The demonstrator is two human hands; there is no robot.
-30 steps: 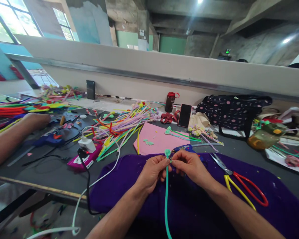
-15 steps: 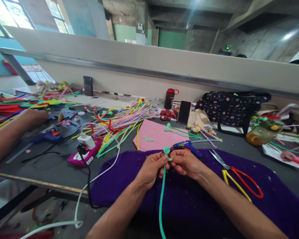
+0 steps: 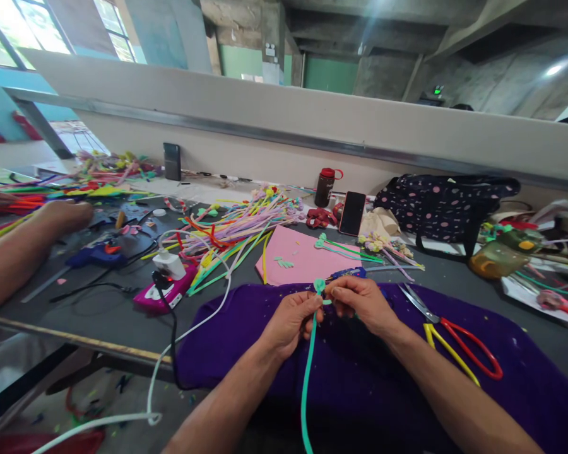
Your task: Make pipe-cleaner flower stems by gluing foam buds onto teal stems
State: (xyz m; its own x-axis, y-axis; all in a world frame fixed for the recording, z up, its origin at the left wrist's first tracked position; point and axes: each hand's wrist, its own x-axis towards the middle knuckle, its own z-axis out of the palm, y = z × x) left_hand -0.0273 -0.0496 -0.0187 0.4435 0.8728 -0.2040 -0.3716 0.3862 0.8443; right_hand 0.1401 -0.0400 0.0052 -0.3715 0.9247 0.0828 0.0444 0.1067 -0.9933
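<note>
Above the purple cloth [image 3: 236, 328], the green stem [image 3: 307, 384] runs lengthwise toward the person, its curled head [image 3: 319, 285] between both hands. The left hand [image 3: 288, 323] pinches just below that head; the right hand [image 3: 365, 305] bunches its fingers narrowly beside it, hold unclear. Rightward, a squat jar [image 3: 492, 261] contains amber liquid; the red-lidded bottle's [image 3: 324, 189] contents can't be told.

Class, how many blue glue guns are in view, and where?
2. One glue gun lies left of the magenta power strip; another glue gun is partly hidden behind the right hand. More may be covered.
</note>
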